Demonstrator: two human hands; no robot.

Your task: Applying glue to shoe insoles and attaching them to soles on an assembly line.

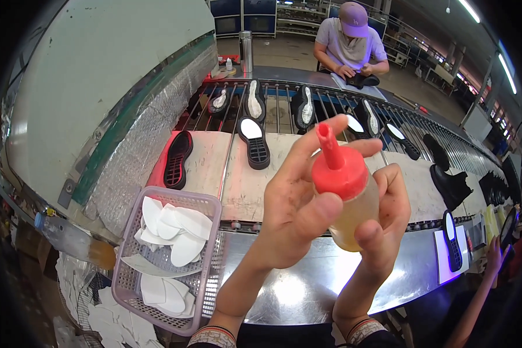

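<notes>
A squeeze bottle [356,217] with a red nozzle cap [340,168] and pale yellow liquid inside is held up over the metal table, tilted with its nozzle pointing up and away. Around its left side goes my left hand [293,217], thumb at the front below the cap and fingers stretched behind. My right hand [388,217] grips the lower right side, thumb against the bottle and fingers curled. Beyond the hands, a black shoe sole [255,145] with a white heel pad lies on the conveyor's pale sheet [214,162].
A lilac basket [211,261] of white pads stands at left. Several soles, some with white coating, lie along the roller conveyor [278,110]. Another sole [452,243] is on a white board at right. Across the conveyor a person [351,46] handles a black shoe. A person's arm [475,296] shows lower right.
</notes>
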